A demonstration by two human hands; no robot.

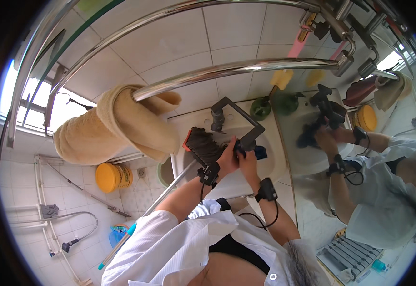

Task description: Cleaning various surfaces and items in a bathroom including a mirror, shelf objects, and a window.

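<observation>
Both of my hands are together over the white washbasin [280,164], beneath a dark grey angular tap [253,133]. My left hand [228,161] is closed around dark, stringy cloth of a mop head [203,148]. Close against it, my right hand [249,167] is closed too, on dark cloth that seems part of the same mop. The mop head has an orange-red edge and rests over the basin's left side. Its grey pole [162,196] slants down left past my left forearm to a turquoise end. A navy piece [260,152] shows beyond my right hand, its kind unclear.
A beige towel [117,126] hangs on a chrome rail [236,71] ahead. A green round bottle [260,108] stands at the basin's back corner. To the right, a mirror [308,190] reflects me. A yellow bucket [112,177] and a shower hose [81,214] are at left.
</observation>
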